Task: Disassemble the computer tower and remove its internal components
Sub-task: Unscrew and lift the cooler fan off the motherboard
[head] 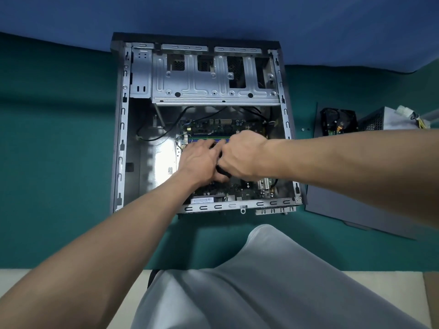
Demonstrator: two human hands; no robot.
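- My grey-trousered leg (261, 281) is nearest. Beyond it the computer tower (122, 138) lies open on its side, mid-way across the green mat (59, 162).
- Both hands work over the motherboard (237, 191). My left hand (199, 160) lies flat with its fingers stretched out. My right hand (240, 157) curls round a black object (223, 172) I cannot identify.
- I'd brace the board with the left hand, lift straight and avoid forcing it.
- The hard drive (337, 122) and power supply (380, 119) sit at the far right.
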